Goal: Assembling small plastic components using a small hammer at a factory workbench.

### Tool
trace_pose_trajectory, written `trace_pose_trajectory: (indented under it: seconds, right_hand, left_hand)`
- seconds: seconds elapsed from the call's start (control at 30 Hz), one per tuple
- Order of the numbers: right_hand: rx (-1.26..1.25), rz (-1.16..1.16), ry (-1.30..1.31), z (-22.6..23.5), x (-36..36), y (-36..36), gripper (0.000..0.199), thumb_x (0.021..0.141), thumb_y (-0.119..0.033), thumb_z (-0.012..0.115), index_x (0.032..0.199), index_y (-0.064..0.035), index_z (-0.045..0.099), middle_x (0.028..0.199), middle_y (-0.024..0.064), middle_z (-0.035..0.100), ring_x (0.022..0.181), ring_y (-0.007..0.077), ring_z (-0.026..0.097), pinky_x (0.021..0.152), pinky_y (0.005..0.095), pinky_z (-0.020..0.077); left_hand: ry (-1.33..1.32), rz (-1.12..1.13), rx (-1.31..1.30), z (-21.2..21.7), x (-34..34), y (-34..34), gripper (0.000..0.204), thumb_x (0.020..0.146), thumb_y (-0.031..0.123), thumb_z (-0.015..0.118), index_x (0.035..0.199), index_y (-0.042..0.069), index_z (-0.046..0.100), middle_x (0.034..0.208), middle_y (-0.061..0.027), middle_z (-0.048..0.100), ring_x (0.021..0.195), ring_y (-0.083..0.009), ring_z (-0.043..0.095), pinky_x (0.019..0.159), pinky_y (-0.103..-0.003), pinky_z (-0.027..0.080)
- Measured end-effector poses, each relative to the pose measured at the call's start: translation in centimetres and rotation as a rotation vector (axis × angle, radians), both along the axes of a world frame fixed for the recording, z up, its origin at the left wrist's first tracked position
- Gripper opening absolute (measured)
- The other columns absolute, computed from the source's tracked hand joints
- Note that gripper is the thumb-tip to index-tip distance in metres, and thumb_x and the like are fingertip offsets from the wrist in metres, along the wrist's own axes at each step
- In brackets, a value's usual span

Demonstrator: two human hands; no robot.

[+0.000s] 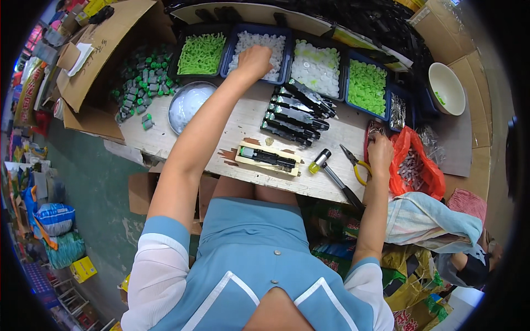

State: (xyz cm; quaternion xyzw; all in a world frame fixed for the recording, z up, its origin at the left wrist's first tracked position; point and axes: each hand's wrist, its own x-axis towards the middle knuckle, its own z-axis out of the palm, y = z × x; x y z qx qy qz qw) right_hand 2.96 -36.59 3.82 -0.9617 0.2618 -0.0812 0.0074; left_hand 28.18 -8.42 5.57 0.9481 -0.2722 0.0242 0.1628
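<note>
My left hand (pixel 255 62) reaches into a dark blue bin (pixel 225 67) of small whitish plastic pieces (pixel 251 39); its fingers are curled down among them, and what they grip is hidden. My right hand (pixel 380 149) is closed over a small red tray (pixel 367 144) of tiny parts, its fingertips mostly out of sight. Between my arms a wooden fixture (pixel 240 159) cradles a black assembly (pixel 270 158) with a grey-green piece at its left end. Behind it lies a stack of similar black assemblies (pixel 295 116).
Pliers (pixel 361 172) and a yellow-headed hammer (pixel 334 176) lie near the front edge. Other bins hold green pieces (pixel 201 53) and white discs (pixel 314 69). A metal bowl (pixel 190 105), grey-green cylinders (pixel 146 83), a red bag (pixel 398 160) and a white bowl (pixel 447 88) stand around.
</note>
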Motion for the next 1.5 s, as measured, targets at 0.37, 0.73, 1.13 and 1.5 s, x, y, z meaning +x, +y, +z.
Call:
trace_pose_trajectory:
  seconds: [0.37,0.73,1.13,1.5]
  right_hand:
    - [-0.083,0.056,-0.152,0.0,-1.6,-1.1,0.012,0.077,-0.014,0.058,0.084,-0.0098,0.067,0.083,0.0093,0.060,0.085,0.0278,0.055,0.070,0.0432,0.0396]
    - [0.055,0.109,-0.238,-1.3,-2.4,-2.3,0.011,0.076,-0.016,0.060,0.083,-0.0108,0.067,0.083,0.0078,0.060,0.086,0.0260,0.055,0.072,0.0420,0.0362]
    - [0.532,0.510,-0.551,3.9,-1.5,5.5,0.010,0.073,-0.007,0.066,0.082,-0.0062,0.065,0.071,0.0064,0.059,0.066,0.0199,0.054,0.065,0.0297,0.0356]
    - [0.412,0.910,-0.518,5.0,-0.1,18.6,0.008,0.073,-0.008,0.066,0.080,-0.0076,0.063,0.062,0.0009,0.056,0.056,0.0160,0.050,0.061,0.0309,0.0321]
  left_hand:
    - [0.017,0.021,-0.272,0.3,0.6,2.5,0.032,0.068,0.026,0.072,0.089,0.003,0.066,0.080,-0.0206,0.063,0.081,-0.0369,0.061,0.073,-0.042,0.048]
    - [0.875,0.023,-1.351,2.9,-5.6,5.3,0.018,0.076,-0.005,0.061,0.094,-0.007,0.060,0.083,-0.0139,0.063,0.069,-0.0203,0.064,0.057,-0.027,0.054]
    - [1.284,-0.034,-1.675,-0.1,-16.4,7.7,0.014,0.081,0.005,0.060,0.094,0.000,0.059,0.083,-0.0126,0.063,0.063,-0.0123,0.059,0.049,-0.023,0.047]
    - [1.374,0.167,-1.912,-1.8,-20.6,7.4,0.010,0.082,0.003,0.059,0.092,0.002,0.058,0.084,-0.0086,0.061,0.076,-0.0180,0.062,0.064,-0.031,0.053]
